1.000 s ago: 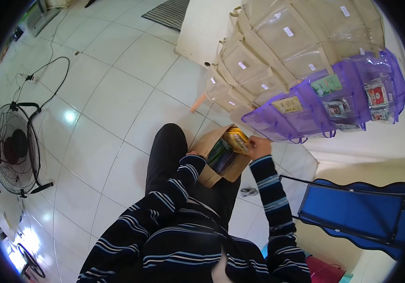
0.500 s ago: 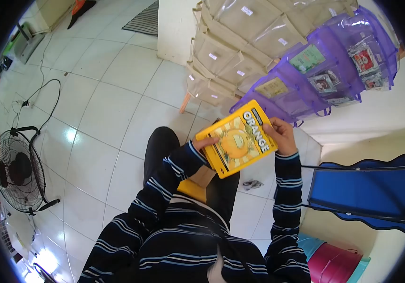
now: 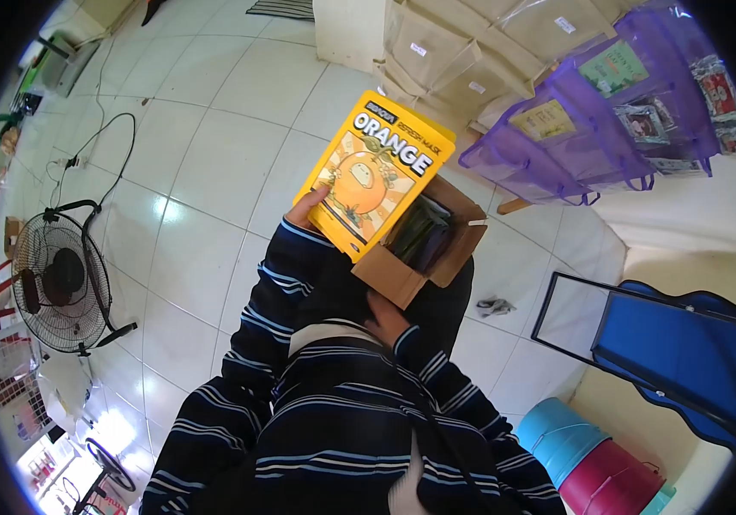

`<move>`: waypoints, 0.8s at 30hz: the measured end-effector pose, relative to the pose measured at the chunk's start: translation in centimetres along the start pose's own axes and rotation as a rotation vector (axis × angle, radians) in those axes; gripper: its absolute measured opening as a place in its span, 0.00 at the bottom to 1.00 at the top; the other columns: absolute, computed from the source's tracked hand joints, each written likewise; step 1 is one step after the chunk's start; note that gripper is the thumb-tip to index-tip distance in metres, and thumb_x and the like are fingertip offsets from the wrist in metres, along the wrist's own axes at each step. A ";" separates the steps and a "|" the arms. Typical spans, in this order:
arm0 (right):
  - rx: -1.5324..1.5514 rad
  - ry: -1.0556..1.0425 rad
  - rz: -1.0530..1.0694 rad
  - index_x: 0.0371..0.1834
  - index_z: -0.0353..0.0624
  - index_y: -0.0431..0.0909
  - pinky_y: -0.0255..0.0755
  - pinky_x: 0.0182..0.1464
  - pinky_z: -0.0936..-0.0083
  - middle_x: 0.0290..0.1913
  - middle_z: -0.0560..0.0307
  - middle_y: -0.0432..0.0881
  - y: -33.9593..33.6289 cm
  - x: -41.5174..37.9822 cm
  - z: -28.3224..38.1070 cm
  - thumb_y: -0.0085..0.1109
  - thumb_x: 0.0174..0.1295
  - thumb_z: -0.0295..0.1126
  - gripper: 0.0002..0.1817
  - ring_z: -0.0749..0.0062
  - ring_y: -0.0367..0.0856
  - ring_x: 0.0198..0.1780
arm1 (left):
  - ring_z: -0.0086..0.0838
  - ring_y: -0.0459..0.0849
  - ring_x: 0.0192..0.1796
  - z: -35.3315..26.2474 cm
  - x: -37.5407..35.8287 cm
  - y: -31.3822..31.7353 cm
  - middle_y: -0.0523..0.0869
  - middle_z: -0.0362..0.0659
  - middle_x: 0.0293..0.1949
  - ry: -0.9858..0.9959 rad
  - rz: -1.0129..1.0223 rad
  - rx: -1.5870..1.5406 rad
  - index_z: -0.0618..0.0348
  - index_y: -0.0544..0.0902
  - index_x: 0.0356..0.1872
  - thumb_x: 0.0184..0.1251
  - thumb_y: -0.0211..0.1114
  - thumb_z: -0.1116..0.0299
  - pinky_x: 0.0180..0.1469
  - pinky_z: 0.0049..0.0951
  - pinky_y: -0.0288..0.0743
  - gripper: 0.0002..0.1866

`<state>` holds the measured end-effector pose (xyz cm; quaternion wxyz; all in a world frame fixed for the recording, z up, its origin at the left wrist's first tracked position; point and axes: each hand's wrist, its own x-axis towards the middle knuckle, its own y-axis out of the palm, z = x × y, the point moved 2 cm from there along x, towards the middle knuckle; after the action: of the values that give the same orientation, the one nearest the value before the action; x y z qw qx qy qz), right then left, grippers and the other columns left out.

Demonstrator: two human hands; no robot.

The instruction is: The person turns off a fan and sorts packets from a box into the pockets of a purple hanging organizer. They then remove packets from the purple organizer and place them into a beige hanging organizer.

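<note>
A yellow mask packet [image 3: 377, 172] with an orange drawing and the word ORANGE is tilted over my lap. My left hand [image 3: 308, 208] grips its lower left edge, thumb on the front. Partly behind the packet, an open cardboard box [image 3: 394, 276] rests at my legs, with dark and greenish packets [image 3: 424, 232] inside. Just below the box's near flap is my right hand [image 3: 387, 320], near my lap; some of its fingers are hidden, and nothing can be made out in it.
Purple hanging pockets [image 3: 557, 142] with packets and beige pockets [image 3: 471, 51] hang at the upper right. A black fan [image 3: 63, 275] stands at the left on the tiled floor. A blue folding panel [image 3: 677, 343] and buckets [image 3: 565, 438] are at the right.
The yellow packet has moved up and left and turned, now held by my left hand alone. My right hand has let go and dropped toward my lap. The open box has come into view.
</note>
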<state>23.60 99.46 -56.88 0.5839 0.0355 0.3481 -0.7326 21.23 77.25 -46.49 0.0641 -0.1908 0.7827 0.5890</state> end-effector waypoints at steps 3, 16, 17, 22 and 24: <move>-0.097 0.056 -0.144 0.53 0.37 0.56 0.60 0.52 0.72 0.49 0.41 0.66 -2.7 1.3 -0.9 0.51 0.49 0.37 0.28 0.51 0.65 0.50 | 0.37 0.76 0.43 -0.6 -0.4 -0.6 0.73 0.54 0.43 0.007 0.004 0.045 0.66 0.61 0.50 0.54 0.54 0.66 0.44 0.32 0.72 0.23; -0.061 0.337 -0.292 0.48 0.37 0.61 0.62 0.49 0.66 0.46 0.39 0.67 0.9 5.6 -3.1 0.51 0.49 0.39 0.25 0.49 0.68 0.45 | 0.38 0.76 0.42 0.3 -1.0 1.0 0.74 0.54 0.43 -0.064 -0.088 0.046 0.64 0.63 0.49 0.53 0.56 0.65 0.44 0.33 0.71 0.23; -0.184 0.355 -0.279 0.48 0.36 0.61 0.65 0.46 0.67 0.44 0.38 0.68 1.0 6.0 -3.3 0.50 0.49 0.37 0.25 0.48 0.69 0.44 | 0.39 0.75 0.43 0.4 -1.0 0.9 0.74 0.54 0.43 -0.062 -0.102 0.049 0.64 0.63 0.49 0.53 0.56 0.65 0.45 0.34 0.70 0.23; -0.410 0.325 -0.305 0.47 0.37 0.61 0.67 0.43 0.68 0.41 0.39 0.70 0.3 7.6 -3.9 0.50 0.48 0.36 0.23 0.50 0.70 0.41 | 0.40 0.74 0.45 1.5 -1.2 2.1 0.72 0.54 0.45 -0.098 -0.136 0.033 0.62 0.62 0.50 0.56 0.52 0.62 0.47 0.35 0.69 0.23; -0.466 0.289 -0.323 0.47 0.37 0.61 0.67 0.41 0.68 0.40 0.39 0.71 1.0 7.3 -3.7 0.50 0.48 0.35 0.22 0.50 0.71 0.40 | 0.40 0.73 0.46 1.9 -1.5 2.5 0.73 0.53 0.44 -0.092 -0.180 0.075 0.62 0.63 0.50 0.55 0.55 0.63 0.48 0.35 0.68 0.23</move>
<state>20.80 95.33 -63.50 0.3968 -0.0512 0.5870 -0.7038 21.41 79.96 -44.36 0.1596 -0.2306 0.7800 0.5595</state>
